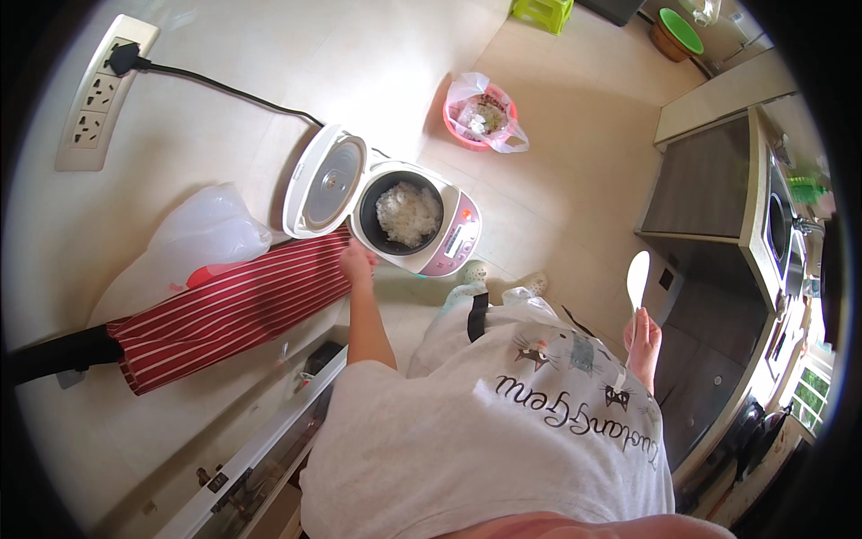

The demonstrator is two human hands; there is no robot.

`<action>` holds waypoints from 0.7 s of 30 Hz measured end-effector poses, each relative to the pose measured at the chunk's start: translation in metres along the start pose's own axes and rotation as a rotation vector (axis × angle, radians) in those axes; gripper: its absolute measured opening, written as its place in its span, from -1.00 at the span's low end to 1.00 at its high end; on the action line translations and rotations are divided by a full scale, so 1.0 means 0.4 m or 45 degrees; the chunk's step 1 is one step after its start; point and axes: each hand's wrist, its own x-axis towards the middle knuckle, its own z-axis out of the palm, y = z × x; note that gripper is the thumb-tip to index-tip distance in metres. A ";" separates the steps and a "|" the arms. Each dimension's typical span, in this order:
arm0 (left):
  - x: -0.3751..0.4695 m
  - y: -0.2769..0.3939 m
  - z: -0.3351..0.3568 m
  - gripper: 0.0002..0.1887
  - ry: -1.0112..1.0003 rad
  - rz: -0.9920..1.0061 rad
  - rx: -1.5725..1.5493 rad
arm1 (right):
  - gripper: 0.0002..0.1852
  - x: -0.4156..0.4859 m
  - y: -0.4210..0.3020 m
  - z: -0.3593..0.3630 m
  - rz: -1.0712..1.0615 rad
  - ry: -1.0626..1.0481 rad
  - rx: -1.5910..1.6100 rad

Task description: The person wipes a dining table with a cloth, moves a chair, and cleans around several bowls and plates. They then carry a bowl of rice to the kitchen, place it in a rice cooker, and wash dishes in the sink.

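Note:
In my right hand [644,339] is a white rice paddle [637,279], held by its handle with the blade pointing up, off to the right of my body. My left hand [357,263] is beside the near side of a white and pink rice cooker [452,232], by the end of a red-and-white striped cloth [236,303]. Its fingers are curled, and whether they grip anything cannot be made out. The cooker's lid [328,180] stands raised. Inside the dark inner pot [369,219] lies a mound of white cooked rice [407,214].
A black cord [229,89] runs from the cooker to a wall socket strip [94,101]. White plastic bags [209,226] lie behind the striped cloth. A pink bin [465,140] with a bag of scraps stands on the floor. Kitchen cabinets [704,182] line the right.

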 end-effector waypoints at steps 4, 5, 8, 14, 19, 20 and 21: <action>-0.056 0.143 -0.082 -0.71 0.669 0.891 0.004 | -0.58 0.018 -0.011 0.030 -0.034 -0.042 -0.005; -0.056 0.187 -0.095 -0.74 0.687 1.003 0.034 | -0.58 0.023 -0.014 0.040 -0.042 -0.057 -0.014; -0.053 0.280 -0.098 -0.70 0.789 1.215 0.197 | -0.58 0.038 -0.023 0.068 -0.071 -0.145 -0.011; -0.036 0.310 -0.131 -0.72 0.580 1.170 0.264 | -0.65 0.046 -0.018 0.086 -0.011 -0.113 0.022; -0.149 0.256 -0.083 -0.77 0.075 1.131 0.401 | -0.62 0.041 -0.013 0.088 0.096 -0.022 -0.231; -0.182 0.236 -0.066 -0.74 0.055 1.186 0.511 | -0.59 0.039 -0.013 0.096 0.006 -0.006 -0.215; -0.206 0.215 -0.044 -0.72 0.034 1.220 0.536 | -0.56 0.035 -0.018 0.092 0.009 -0.004 -0.267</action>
